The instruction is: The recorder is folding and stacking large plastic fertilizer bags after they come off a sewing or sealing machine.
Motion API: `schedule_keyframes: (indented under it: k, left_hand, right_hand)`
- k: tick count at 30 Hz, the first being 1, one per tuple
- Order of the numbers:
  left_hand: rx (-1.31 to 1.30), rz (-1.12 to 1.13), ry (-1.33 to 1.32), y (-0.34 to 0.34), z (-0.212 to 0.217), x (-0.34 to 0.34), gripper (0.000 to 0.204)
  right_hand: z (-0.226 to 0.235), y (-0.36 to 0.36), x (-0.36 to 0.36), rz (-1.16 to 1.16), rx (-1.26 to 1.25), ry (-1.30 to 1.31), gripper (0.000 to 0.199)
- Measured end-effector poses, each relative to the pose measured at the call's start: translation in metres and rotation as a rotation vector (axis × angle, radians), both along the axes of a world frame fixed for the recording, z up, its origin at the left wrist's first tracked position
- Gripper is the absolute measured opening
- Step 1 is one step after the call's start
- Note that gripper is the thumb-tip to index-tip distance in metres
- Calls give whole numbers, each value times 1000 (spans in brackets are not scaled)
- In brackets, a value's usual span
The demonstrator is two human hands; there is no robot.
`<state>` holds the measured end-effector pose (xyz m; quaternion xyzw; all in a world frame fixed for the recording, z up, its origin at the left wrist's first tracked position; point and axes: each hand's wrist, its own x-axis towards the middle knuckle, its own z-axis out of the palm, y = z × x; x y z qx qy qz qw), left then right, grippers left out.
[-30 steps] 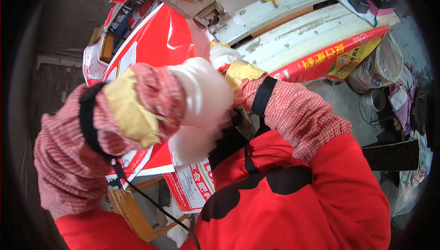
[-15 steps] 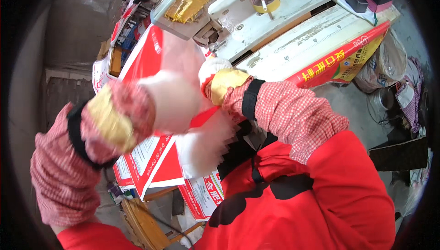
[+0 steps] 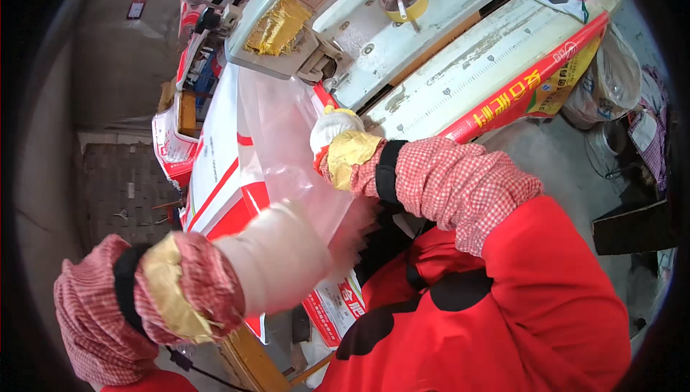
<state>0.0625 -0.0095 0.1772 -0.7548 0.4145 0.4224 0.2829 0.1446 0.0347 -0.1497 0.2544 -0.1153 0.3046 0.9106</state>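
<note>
My right hand (image 3: 336, 131), in a white glove with yellow fingertips, is closed at the edge of a red and white printed sack (image 3: 215, 155), beside the head of a large pale sewing machine (image 3: 280, 39). A translucent pink-tinted plastic liner (image 3: 277, 129) spreads between that hand and the sack. Nearer to me, my left hand (image 3: 280, 252) is a gloved blur over the sack and the lower part of the liner. Its fingers cannot be made out. Both forearms wear red checked sleeves with black bands.
A roll of tape (image 3: 404, 1) sits on the machine bed. To the right runs a worn white table (image 3: 445, 75) with a red and yellow sack along its edge. A pale plastic bag (image 3: 607, 79) stands beyond. At the lower left is a wooden piece (image 3: 251, 363).
My left hand has swept down toward me. The sack has shifted, showing more white, and the liner is more spread out. My right hand stays close to the machine head.
</note>
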Motion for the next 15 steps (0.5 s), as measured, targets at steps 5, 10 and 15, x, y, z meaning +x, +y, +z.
schedule_keyframes:
  k: [5,10,15]
  left_hand:
    - [105,-146,15,12,-89,16,10]
    - [427,214,66,-22,-3,19,20]
    - [123,-20,191,-12,-32,-10,21]
  right_hand:
    - [79,59,102,-40,24,13,42]
    - [9,53,25,98,44,-11,48]
    - [1,68,29,159,69,-1,54]
